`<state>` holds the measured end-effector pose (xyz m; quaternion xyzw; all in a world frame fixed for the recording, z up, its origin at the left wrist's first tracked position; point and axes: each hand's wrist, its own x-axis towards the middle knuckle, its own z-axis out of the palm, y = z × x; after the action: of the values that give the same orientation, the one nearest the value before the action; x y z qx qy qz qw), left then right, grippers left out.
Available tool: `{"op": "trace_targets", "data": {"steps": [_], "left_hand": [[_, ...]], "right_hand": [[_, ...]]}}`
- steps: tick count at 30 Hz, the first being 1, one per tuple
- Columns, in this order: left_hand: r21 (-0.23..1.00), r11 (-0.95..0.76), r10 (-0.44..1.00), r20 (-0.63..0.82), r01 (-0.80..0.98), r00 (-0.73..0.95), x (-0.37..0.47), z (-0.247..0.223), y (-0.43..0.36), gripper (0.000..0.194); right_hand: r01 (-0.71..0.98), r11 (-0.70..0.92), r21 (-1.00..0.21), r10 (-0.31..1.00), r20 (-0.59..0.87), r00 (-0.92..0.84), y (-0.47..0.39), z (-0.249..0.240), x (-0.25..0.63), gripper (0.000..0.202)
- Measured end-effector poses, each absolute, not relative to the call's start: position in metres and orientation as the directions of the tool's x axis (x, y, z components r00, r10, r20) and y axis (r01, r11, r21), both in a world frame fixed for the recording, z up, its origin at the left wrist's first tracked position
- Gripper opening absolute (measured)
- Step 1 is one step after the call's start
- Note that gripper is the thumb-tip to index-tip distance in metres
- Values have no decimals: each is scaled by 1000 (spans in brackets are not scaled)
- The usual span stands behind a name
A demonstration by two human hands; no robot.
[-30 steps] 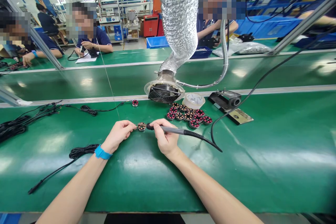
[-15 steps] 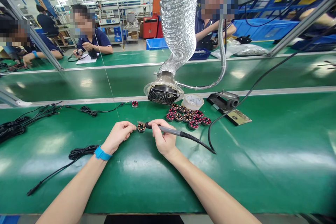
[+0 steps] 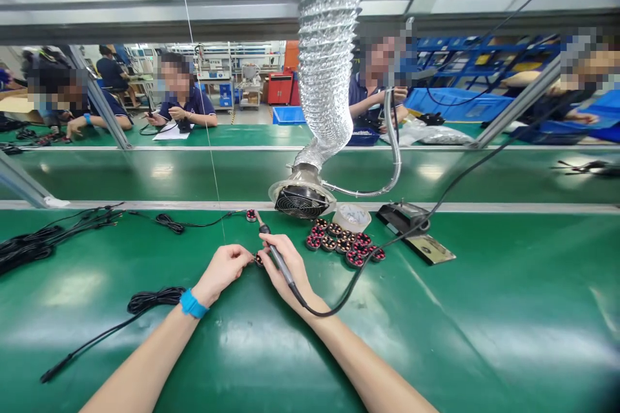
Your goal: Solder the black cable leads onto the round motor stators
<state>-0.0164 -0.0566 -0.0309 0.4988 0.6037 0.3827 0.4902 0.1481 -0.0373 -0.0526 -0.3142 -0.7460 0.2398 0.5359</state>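
My left hand (image 3: 227,271), with a blue wristband (image 3: 194,304), is closed in a pinch at the left edge of a small round motor stator (image 3: 258,261) on the green bench. What lies between those fingertips is too small to make out. A soldering iron (image 3: 279,261) with a grey handle is held in my right hand (image 3: 290,276), its tip pointing away from me and up. Fingertips of this hand rest at the stator's right side and partly cover it. Beyond the iron's tip sits another stator with red windings (image 3: 250,215), joined to a black cable.
Several stators (image 3: 345,242) are grouped right of my hands, beside a tape roll (image 3: 352,217) and a soldering iron stand (image 3: 404,219). A fume extractor (image 3: 303,200) hangs above. Black cables (image 3: 29,248) lie left. Co-workers sit across the bench.
The soldering iron's tip has lifted off the stator and swung away, with the handle now steeper. My right hand has moved in against the stator. The camera view has tilted up.
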Motion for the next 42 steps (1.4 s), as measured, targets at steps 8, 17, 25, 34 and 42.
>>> {"op": "trace_targets", "data": {"steps": [8, 17, 25, 34, 42], "left_hand": [[947, 85, 996, -86, 310, -11, -14, -30, -60, 29], [944, 72, 992, -103, 321, 78, -19, -34, -61, 27], [964, 98, 991, -118, 247, 70, -21, -36, -60, 28], [971, 210, 971, -221, 115, 88, -21, -35, -58, 31], [966, 226, 973, -231, 126, 23, -20, -40, -55, 23]], "right_hand": [[213, 724, -656, 683, 639, -355, -34, -65, 142, 43], [282, 746, -603, 666, 663, -342, -35, -69, 140, 39], [268, 700, -662, 714, 640, -283, -37, -69, 141, 41], [248, 704, -665, 708, 632, -314, -41, -69, 142, 39], [239, 699, -674, 712, 621, -328, -41, -70, 143, 43]]}}
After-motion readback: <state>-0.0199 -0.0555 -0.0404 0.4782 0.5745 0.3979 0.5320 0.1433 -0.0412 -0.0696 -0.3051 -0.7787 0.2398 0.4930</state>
